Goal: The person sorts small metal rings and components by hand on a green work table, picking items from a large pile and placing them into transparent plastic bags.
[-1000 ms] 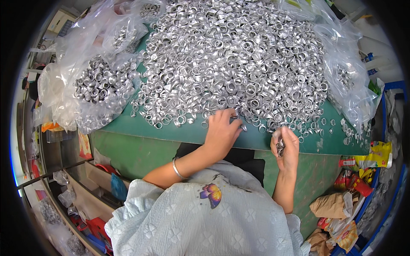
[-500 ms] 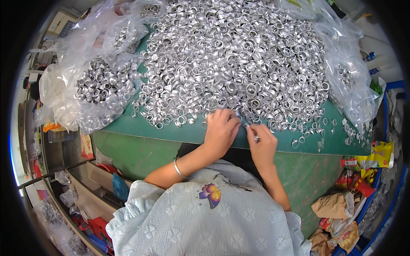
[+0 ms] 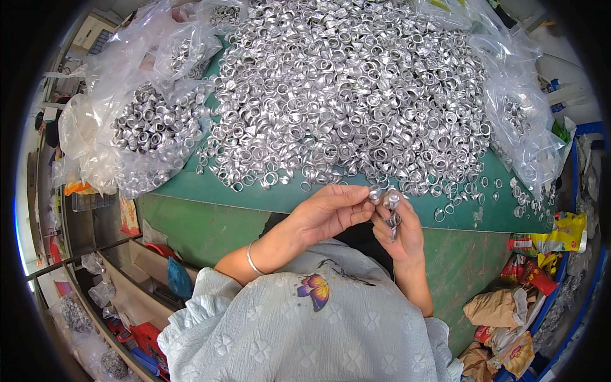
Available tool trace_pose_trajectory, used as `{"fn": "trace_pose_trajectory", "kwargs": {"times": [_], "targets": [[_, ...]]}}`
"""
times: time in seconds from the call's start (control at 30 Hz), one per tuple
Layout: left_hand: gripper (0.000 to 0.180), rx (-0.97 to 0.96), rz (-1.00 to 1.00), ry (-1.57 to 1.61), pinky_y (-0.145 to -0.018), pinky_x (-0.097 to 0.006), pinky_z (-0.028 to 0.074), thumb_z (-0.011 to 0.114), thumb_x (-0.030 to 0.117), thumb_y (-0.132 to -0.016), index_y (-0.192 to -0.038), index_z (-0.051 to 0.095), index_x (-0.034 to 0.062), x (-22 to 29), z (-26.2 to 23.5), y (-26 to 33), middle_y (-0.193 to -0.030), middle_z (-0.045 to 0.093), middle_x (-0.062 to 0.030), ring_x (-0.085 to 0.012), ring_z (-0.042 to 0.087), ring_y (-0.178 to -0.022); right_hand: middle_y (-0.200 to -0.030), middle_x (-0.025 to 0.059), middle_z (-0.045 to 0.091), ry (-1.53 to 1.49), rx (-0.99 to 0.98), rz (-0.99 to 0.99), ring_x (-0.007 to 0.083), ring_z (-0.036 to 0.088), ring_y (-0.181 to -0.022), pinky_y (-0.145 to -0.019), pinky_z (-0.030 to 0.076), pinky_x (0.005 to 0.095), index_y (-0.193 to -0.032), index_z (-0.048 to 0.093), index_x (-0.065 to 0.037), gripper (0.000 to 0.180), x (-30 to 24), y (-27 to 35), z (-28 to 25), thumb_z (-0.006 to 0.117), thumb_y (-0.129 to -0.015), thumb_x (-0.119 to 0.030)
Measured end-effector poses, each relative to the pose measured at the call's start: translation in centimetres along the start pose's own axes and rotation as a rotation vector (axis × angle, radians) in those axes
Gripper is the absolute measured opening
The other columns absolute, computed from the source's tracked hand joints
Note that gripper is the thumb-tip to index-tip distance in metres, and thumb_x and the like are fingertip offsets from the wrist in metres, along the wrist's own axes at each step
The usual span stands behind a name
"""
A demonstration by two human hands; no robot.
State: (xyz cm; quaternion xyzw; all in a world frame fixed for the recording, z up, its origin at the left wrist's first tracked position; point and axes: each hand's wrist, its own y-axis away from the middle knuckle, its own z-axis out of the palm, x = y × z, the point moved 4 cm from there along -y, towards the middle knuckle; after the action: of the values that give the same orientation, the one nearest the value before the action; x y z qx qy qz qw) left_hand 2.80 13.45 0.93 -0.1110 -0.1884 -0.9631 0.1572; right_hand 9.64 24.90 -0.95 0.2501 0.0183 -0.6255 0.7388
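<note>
Two bare hands meet above the near edge of the green counter (image 3: 273, 199), a little right of that edge's middle. The left hand (image 3: 330, 213) has its grip nearly closed: thumb and fingertips come together on one silver ring (image 3: 375, 193), right beside the other hand's fingers. The right hand (image 3: 404, 232) is curled, its grip drawn in around a small cluster of rings (image 3: 394, 219); at least two show, but the fingers hide the full count. One bangle (image 3: 252, 259) circles the left wrist.

One broad ring heap (image 3: 344, 89), far too many to count, covers most of the counter from the far edge to just short of the near edge, where a bare green strip runs. Right of the right hand, two loose rings (image 3: 440, 214) lie near the near edge, almost touching each other. Three more stand apart farther in, and a scattering (image 3: 528, 202), too crowded to count, lies by the near right corner.

Along the left edge sits clear plastic bagging (image 3: 79, 130) with many rings inside; its folds overlap, so the number of bags cannot be told. Along the right edge lies another clear bag (image 3: 525, 153), also with rings. Below the counter's right end are a yellow packet (image 3: 566, 233) and crumpled brown paper (image 3: 490, 309); below its left end, one blue plastic bag (image 3: 178, 279).
</note>
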Motion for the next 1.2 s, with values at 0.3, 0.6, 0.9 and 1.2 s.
{"fn": "trace_pose_trajectory", "kwargs": {"times": [0.3, 0.6, 0.9, 1.2], "targets": [[0.024, 0.085, -0.054, 0.099, -0.069, -0.021, 0.051, 0.054, 0.018, -0.089, -0.095, 0.059, -0.005, -0.4, -0.2, 0.1, -0.09, 0.06, -0.0075, -0.0096, 0.057, -0.075, -0.07, 0.0047, 0.048, 0.108, 0.023, -0.063, 0.0082, 0.041, -0.046, -0.036, 0.028, 0.0187, -0.092, 0.051, 0.002, 0.018, -0.2, 0.4, 0.6, 0.045, -0.091, -0.015], [0.026, 0.005, -0.084, 0.069, -0.081, -0.034, 0.047, 0.044, 0.01, -0.085, -0.105, 0.052, -0.0048, -1.2, -0.7, -0.3, -0.099, 0.058, -0.0112, -0.0198, 0.057, -0.088, -0.067, 0.0047, 0.052, 0.937, 0.101, -0.567, 0.0091, 0.046, -0.049, -0.041, 0.032, 0.021, -0.086, 0.058, 0.003, 0.007, -1.8, 1.7, 1.5, 0.058, -0.082, -0.003], [0.021, 0.047, -0.189, 0.032, -0.058, -0.02, 0.044, 0.052, 0.021, -0.089, -0.094, 0.056, 0.0018, -2.6, -2.1, -1.8, -0.075, 0.056, -0.0026, -0.0099, 0.054, -0.067, -0.068, 0.0005, 0.055, 1.326, 0.417, -0.872, 0.0082, 0.048, -0.055, -0.047, 0.038, 0.0222, -0.085, 0.061, 0.0, 0.008, -5.1, 3.2, 2.0, 0.063, -0.077, -0.001], [0.026, 0.213, -0.005, -0.324, -0.049, -0.018, 0.032, 0.044, -0.001, -0.083, -0.105, 0.057, -0.0002, -0.8, 0.9, -3.9, -0.087, 0.055, -0.0006, -0.0055, 0.044, -0.063, -0.063, -0.0006, 0.05, 0.659, 0.627, -0.675, 0.0054, 0.04, -0.046, -0.038, 0.028, 0.0197, -0.089, 0.062, 0.004, 0.012, -11.6, 2.6, -3.9, 0.061, -0.082, -0.006]]}}
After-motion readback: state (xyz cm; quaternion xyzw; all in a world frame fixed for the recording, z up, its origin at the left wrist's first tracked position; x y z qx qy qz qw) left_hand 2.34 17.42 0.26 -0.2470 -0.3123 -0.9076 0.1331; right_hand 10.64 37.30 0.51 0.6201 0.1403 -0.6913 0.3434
